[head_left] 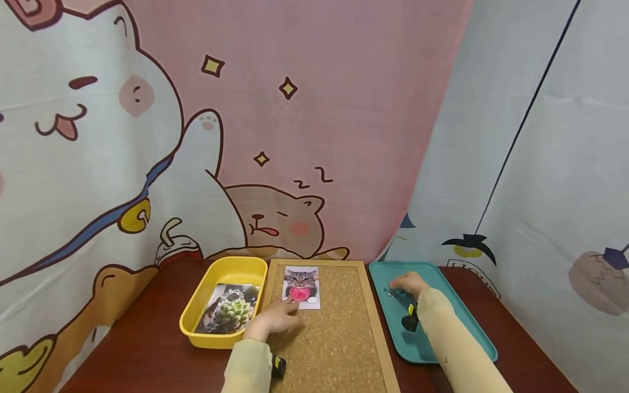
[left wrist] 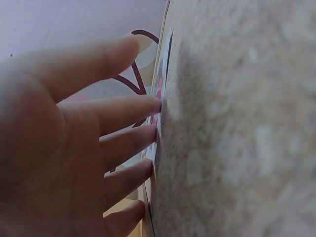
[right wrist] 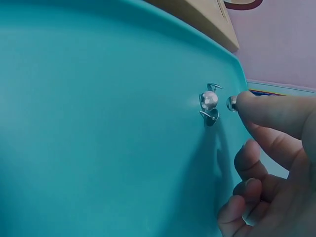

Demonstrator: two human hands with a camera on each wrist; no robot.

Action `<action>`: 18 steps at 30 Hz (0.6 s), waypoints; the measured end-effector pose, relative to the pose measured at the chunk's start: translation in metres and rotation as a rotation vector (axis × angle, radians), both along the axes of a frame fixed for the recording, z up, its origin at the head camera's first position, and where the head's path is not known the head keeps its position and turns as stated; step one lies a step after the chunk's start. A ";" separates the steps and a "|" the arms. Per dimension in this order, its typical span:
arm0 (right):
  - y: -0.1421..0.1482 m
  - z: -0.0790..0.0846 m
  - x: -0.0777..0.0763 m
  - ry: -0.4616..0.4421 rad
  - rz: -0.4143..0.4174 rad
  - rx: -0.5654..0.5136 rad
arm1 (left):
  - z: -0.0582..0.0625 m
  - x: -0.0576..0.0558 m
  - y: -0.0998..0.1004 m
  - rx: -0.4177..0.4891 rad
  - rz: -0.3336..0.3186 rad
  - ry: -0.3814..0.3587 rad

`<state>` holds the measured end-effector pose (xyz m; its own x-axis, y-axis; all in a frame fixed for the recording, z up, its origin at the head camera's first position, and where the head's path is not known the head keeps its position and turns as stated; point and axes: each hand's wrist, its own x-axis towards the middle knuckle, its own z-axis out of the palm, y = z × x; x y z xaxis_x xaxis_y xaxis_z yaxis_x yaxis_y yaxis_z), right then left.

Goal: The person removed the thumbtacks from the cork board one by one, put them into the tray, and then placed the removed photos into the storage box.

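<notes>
A cat photo (head_left: 301,280) lies on the upper left of the cork board (head_left: 341,333). My left hand (head_left: 276,320) is at its lower edge, fingers straight and spread; in the left wrist view the fingertips (left wrist: 154,132) touch the photo. Over the teal tray (head_left: 427,344), my right hand (head_left: 410,283) pinches a silver thumbtack (right wrist: 231,103) between thumb and index finger, the other fingers loosely curled. Beside the pinched tack, a few more thumbtacks (right wrist: 210,100) lie close together on the tray.
A yellow bin (head_left: 216,341) to the left of the board holds a printed photo of a succulent (head_left: 231,310). The board has a raised wooden frame (head_left: 377,319). All stand on a dark red table (head_left: 162,338), with a cartoon-printed curtain (head_left: 344,109) behind.
</notes>
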<state>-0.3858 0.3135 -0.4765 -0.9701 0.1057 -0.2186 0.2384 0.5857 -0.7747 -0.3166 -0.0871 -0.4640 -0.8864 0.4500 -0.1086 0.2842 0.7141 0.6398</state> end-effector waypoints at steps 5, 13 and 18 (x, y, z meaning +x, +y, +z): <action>0.000 -0.002 0.000 0.013 -0.015 -0.002 | 0.000 0.001 0.000 -0.001 0.003 0.001; -0.001 -0.004 0.001 0.021 -0.032 0.027 | 0.001 0.001 0.000 -0.004 0.001 0.000; -0.001 -0.003 0.001 0.025 -0.024 0.059 | 0.000 0.001 0.000 0.002 0.006 -0.005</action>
